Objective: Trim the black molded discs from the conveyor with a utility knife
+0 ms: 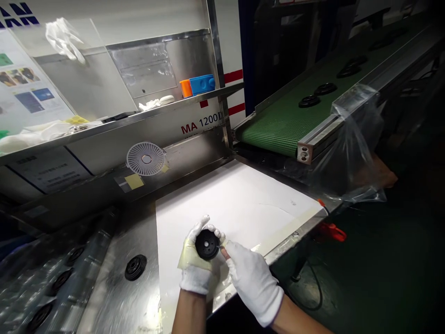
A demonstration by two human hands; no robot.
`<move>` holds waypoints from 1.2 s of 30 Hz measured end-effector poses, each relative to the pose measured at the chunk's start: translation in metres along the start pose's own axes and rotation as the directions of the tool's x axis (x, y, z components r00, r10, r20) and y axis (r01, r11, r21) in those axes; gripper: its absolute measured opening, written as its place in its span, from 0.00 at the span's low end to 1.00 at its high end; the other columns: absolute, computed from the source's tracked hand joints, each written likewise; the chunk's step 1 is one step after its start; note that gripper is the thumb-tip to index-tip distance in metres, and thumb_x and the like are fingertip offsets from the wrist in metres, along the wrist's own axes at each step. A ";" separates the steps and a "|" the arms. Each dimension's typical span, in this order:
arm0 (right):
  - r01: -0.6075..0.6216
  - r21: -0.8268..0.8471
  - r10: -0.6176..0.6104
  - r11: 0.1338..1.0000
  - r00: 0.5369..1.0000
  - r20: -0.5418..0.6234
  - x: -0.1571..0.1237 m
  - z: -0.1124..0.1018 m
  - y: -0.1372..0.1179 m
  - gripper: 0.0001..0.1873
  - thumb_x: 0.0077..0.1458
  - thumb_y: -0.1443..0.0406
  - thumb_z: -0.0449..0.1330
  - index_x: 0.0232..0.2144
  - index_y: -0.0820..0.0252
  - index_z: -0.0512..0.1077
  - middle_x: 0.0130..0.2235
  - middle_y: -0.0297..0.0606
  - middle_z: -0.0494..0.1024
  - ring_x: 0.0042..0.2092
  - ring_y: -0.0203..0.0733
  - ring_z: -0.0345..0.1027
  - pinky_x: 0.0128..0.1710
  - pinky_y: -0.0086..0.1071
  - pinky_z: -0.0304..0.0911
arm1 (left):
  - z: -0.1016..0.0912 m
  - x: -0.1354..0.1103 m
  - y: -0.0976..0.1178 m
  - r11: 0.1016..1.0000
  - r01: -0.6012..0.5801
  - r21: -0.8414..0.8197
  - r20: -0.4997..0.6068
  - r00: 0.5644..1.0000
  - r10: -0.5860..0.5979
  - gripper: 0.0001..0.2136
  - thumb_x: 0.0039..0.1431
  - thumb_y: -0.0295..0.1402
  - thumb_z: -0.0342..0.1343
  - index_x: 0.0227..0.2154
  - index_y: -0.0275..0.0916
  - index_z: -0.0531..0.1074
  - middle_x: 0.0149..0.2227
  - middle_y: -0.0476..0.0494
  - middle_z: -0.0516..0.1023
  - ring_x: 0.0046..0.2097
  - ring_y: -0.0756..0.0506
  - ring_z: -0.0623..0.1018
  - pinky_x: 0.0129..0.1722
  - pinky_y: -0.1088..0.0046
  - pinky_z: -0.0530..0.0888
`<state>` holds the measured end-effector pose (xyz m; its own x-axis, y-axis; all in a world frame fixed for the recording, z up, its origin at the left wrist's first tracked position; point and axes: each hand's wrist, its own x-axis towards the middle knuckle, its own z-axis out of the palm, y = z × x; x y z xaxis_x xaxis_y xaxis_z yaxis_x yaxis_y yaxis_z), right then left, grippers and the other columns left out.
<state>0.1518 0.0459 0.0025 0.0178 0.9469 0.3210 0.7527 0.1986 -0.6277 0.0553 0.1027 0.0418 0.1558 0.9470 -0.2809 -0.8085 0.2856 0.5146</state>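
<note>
My left hand [194,264], in a white glove with yellowed fingertips, is wrapped round a small black round plastic part [207,244] held over the white sheet [243,204] on the steel bench. My right hand [252,278], also gloved in white, touches the part's right edge with its fingertips, fingers drawn together. A second black round part [135,267] lies on the bare steel to the left of the sheet.
A green conveyor belt [278,125] carries several black parts [314,95] down from the upper right. Clear plastic bag [354,148] hangs at its end. A white fan grille [146,158] leans on the back panel. Bagged black parts [52,292] lie at the lower left.
</note>
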 end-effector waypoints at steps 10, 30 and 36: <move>-0.081 0.207 0.064 0.975 0.994 0.090 0.005 -0.009 0.001 0.16 0.62 0.59 0.42 0.26 0.57 0.63 0.24 0.31 0.67 0.26 0.36 0.60 0.26 0.28 0.50 | -0.011 0.008 0.005 0.986 -0.082 -0.146 -0.042 0.996 0.076 0.04 0.53 0.27 0.53 0.29 0.35 0.73 0.28 0.47 0.73 0.33 0.49 0.74 0.45 0.63 0.71; -0.194 0.128 0.216 0.973 0.958 -0.190 0.028 -0.042 0.076 0.31 0.52 0.63 0.48 0.58 0.66 0.49 0.50 0.49 0.67 0.50 0.47 0.63 0.51 0.44 0.57 | 0.007 -0.004 -0.007 0.968 -0.046 -0.247 -0.059 0.998 0.033 0.09 0.55 0.30 0.50 0.31 0.36 0.75 0.36 0.41 0.77 0.44 0.41 0.74 0.51 0.51 0.66; -0.123 0.169 0.113 0.978 0.991 0.066 -0.003 -0.051 0.083 0.23 0.47 0.69 0.47 0.47 0.58 0.68 0.45 0.41 0.73 0.47 0.44 0.67 0.49 0.37 0.61 | -0.010 -0.002 -0.007 0.945 0.121 -0.303 0.031 0.993 -0.117 0.11 0.55 0.32 0.49 0.31 0.36 0.76 0.35 0.39 0.78 0.44 0.41 0.74 0.53 0.51 0.64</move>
<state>0.2474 0.0463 -0.0146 0.0596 0.9779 0.2002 0.6226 0.1203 -0.7732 0.0548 0.0978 0.0310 0.2668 0.9111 -0.3143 -0.9174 0.3400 0.2068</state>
